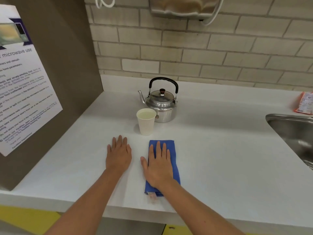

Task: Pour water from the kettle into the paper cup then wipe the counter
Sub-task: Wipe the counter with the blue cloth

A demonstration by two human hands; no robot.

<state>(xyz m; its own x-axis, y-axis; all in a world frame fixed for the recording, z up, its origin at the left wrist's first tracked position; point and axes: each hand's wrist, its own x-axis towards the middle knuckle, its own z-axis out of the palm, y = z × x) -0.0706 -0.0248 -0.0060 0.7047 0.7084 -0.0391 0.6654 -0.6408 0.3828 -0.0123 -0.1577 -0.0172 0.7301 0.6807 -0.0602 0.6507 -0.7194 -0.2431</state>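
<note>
Head view: paper cup stands upright on the counter, water close to the rim, kettle just behind it and touching or nearly so, lid on, spout pointing left. Pour looks done; wipe is the step in hand.

Blue cloth lies folded flat near the counter's front edge, just in front of the cup. Right hand is spread flat on top of it, fingers extended, pressing rather than gripping. Left hand lies flat and empty on bare counter just beside the cloth.

To wipe well, my read:
- keep the palm pressed flat so the folded cloth moves as one pad
- stroke sideways or toward the front edge, not forward; the cup is full and close
- left hand could steady the cup or stay clear

Hard to make out:
- no spill visible on the white surface, so can't tell where wiping is needed
- pale tag or label at the cloth's near end, blurred
- sink and an orange packet are cut off at the right edge
- notice on the left panel is only partly legible
</note>
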